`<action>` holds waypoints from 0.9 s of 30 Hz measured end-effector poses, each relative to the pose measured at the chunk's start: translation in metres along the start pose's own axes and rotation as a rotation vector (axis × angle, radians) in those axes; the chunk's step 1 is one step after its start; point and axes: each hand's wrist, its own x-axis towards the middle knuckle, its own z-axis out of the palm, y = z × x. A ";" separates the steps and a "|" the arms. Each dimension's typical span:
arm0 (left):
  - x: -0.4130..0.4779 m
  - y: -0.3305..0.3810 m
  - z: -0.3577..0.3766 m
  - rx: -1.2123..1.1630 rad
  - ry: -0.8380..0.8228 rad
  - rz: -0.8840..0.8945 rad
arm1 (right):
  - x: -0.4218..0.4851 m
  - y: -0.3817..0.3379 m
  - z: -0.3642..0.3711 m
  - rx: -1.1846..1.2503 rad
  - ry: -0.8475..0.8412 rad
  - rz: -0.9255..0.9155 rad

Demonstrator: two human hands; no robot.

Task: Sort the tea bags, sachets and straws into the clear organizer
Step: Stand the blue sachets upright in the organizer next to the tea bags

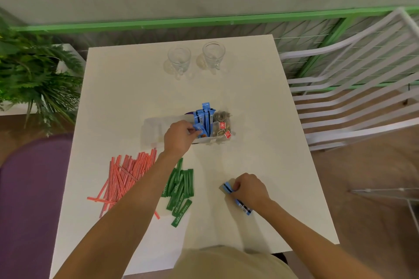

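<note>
Pinching a blue sachet at the clear organizer, left hand; right hand grips a second sachet; straws, green sachets lie loose on the table.

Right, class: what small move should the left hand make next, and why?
Probably the left hand should release its blue sachet into the clear organizer: it is already at the compartment where the other blue sachets stand.

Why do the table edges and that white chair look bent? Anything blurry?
Head view: the wide-angle lens bows the table and white chair; the clear organizer nearly vanishes against the white top; glasses look soft; lighting even, shadows faint.
</note>
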 end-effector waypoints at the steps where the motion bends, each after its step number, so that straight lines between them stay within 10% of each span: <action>1: 0.000 0.002 0.000 0.015 -0.008 0.002 | 0.000 -0.001 -0.001 0.033 0.009 -0.007; 16: 0.001 0.020 0.016 0.056 0.022 0.007 | 0.007 -0.012 -0.014 0.400 0.082 -0.054; 27: -0.058 0.004 0.007 -0.515 0.006 -0.035 | 0.008 -0.040 -0.030 0.642 0.159 -0.197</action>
